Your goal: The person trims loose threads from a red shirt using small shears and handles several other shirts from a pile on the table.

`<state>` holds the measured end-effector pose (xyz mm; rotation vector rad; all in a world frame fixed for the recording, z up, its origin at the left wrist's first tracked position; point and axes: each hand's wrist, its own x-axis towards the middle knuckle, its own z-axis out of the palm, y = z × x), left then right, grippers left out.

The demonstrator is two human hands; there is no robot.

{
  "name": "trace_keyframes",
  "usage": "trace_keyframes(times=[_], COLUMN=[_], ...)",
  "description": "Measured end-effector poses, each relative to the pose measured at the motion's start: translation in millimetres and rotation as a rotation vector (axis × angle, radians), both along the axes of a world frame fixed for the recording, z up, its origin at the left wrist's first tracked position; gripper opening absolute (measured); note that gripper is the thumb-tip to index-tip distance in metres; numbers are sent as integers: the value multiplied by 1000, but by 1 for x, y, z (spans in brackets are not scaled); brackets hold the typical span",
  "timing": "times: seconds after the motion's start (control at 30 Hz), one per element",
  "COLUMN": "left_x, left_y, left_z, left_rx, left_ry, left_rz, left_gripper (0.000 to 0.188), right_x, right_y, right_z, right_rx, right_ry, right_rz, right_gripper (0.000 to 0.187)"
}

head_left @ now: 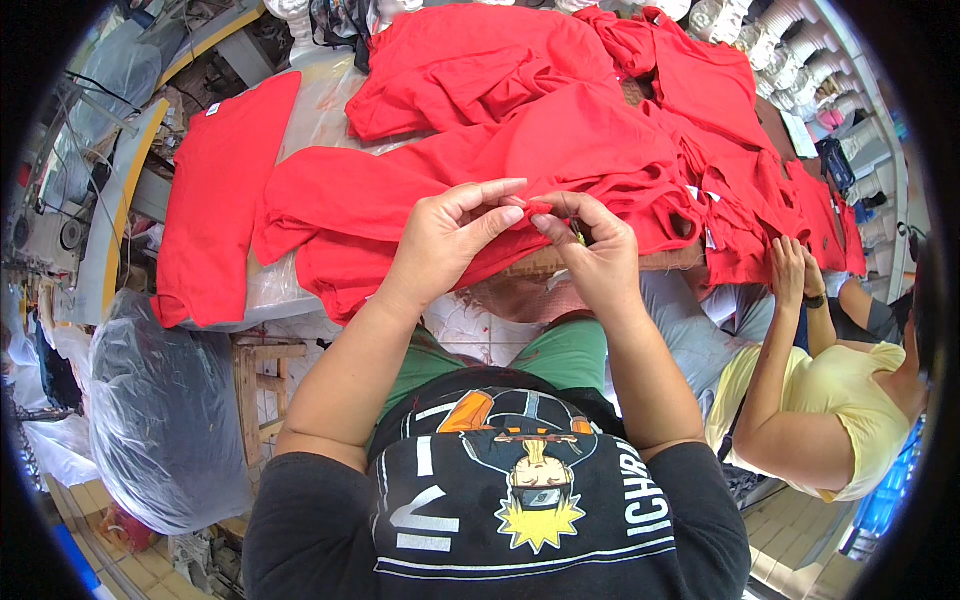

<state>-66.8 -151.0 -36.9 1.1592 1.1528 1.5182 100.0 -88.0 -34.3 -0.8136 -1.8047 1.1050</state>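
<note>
A red garment [590, 150] lies spread in folds over the table in front of me. Above its near edge, my left hand [455, 235] is closed in a pinch, thumb against fingers, on a small bit of the red cloth. Close beside it on the right, my right hand [598, 248] pinches the same bit between thumb and forefinger. A small dark object with a yellowish part [577, 232] shows within the right hand; its kind is too small to tell. White labels hang from the red cloth to the right.
A folded red garment [225, 190] lies at the left, more red garments [490, 65] behind. At the right, a co-worker in yellow [810, 420] handles red cloth. White thread cones [800, 70] line the far right. A plastic-wrapped bundle [165, 400] stands at the lower left.
</note>
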Motion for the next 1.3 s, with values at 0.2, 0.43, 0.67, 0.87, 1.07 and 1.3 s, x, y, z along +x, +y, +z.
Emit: trace_keyframes(times=[0.2, 0.43, 0.67, 0.87, 1.07, 1.3], left_x=[1, 7, 4, 2, 5, 6], left_y=[-1, -1, -2, -3, -4, -7], left_z=[3, 13, 17, 11, 14, 12], left_rx=[42, 90, -106, -69, -44, -17], left_ry=[215, 402, 206, 158, 223, 311], left_rz=[36, 153, 77, 45, 57, 60], left_gripper=[20, 10, 12, 14, 14, 13], right_x=[2, 11, 22, 14, 10, 5], right_y=[-1, 9, 35, 37, 35, 25], right_z=[0, 3, 84, 101, 94, 99], right_rx=[21, 28, 374, 575, 651, 660], right_ry=[-30, -129, -455, -678, -742, -858], right_rz=[17, 104, 419, 469, 441, 426], right_gripper=[17, 25, 27, 14, 14, 17])
